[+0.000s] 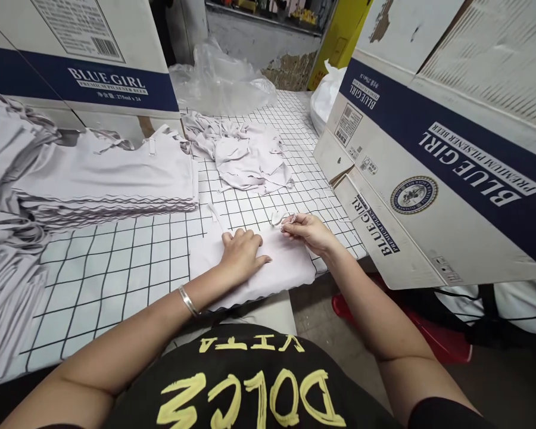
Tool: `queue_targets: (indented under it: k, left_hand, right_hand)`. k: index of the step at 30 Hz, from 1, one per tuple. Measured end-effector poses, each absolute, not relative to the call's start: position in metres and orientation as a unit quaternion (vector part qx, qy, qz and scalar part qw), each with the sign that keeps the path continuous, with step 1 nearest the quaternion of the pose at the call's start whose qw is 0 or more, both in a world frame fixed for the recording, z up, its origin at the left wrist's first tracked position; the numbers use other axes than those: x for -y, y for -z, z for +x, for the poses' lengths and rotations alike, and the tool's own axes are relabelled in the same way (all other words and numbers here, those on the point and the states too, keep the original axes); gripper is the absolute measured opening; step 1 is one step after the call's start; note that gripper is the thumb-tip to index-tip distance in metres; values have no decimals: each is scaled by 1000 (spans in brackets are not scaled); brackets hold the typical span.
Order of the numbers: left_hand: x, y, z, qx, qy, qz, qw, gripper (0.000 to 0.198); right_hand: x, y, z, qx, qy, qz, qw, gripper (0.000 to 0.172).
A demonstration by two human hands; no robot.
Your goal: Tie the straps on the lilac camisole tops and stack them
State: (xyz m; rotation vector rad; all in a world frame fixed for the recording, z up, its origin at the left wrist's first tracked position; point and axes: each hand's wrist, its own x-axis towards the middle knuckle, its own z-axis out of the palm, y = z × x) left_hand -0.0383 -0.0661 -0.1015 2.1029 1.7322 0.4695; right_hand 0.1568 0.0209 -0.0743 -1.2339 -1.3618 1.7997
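Note:
A pale lilac-white camisole (286,265) lies flat at the table's front edge, its dark wavy hem hanging just over the side. My left hand (242,255) rests palm down on the cloth with its fingers stretched out, holding nothing. At the top right corner of the camisole, my right hand (310,232) pinches a thin strap (277,218) between thumb and fingers, and the strap is bunched into loops there. The other strap (216,215) stretches away from the top left corner. My right fingertips partly hide the strap's attachment.
Neatly stacked camisoles (111,170) and more folded piles (9,286) fill the left. A crumpled heap (250,155) lies ahead on the grid-patterned tablecloth (129,256). Beer cartons stand left (111,83) and right (406,161). Clear plastic (227,80) sits behind; a red stool (442,339) is below.

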Motion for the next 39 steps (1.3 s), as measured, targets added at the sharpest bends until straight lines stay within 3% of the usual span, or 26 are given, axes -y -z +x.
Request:
queue_targets:
  k: [5,9,20,39]
  left_hand:
    - [60,105,-28,-610,-166,727,265,9]
    - [54,103,-23,-622,-182,697,308,26]
    - [52,109,-19,-610,-262,677,317,18]
    - [54,105,-18,-611,-268,663,340,16]
  right_hand:
    - [-14,82,150,563,-651,-444,250,34]
    - [-11,78,148,581,-655,-429,222,33]
    - [-6,75,145,581,-657,-433,208,32]
    - [-6,87,148,697,-568,-394,192,24]
